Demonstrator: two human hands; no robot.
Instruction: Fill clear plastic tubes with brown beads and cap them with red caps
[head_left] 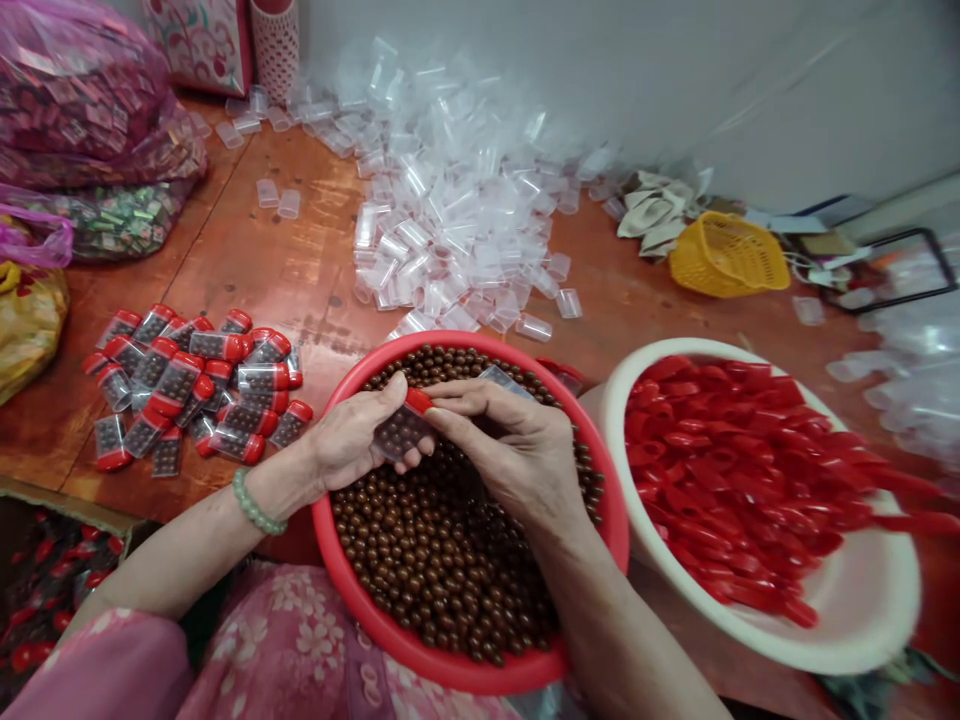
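My left hand (360,430) holds a small clear plastic container (401,435) filled with brown balls, over the red basin (324,520). A red cap (418,401) sits at the container's upper end, and the fingers of my right hand (517,450) pinch it. Whether the cap is fully seated I cannot tell. Below both hands, shiny brown balls (420,560) fill much of the basin. Just behind my right fingers shows part of another clear piece (506,380); whether that hand touches it is hidden.
Capped, filled containers (180,380) lie piled at left. Empty clear containers (450,220) are heaped behind the basin. A white basin (892,600) at right holds red caps (735,470). Stuffed bags (82,100) stand far left; a yellow basket (727,255) lies back right.
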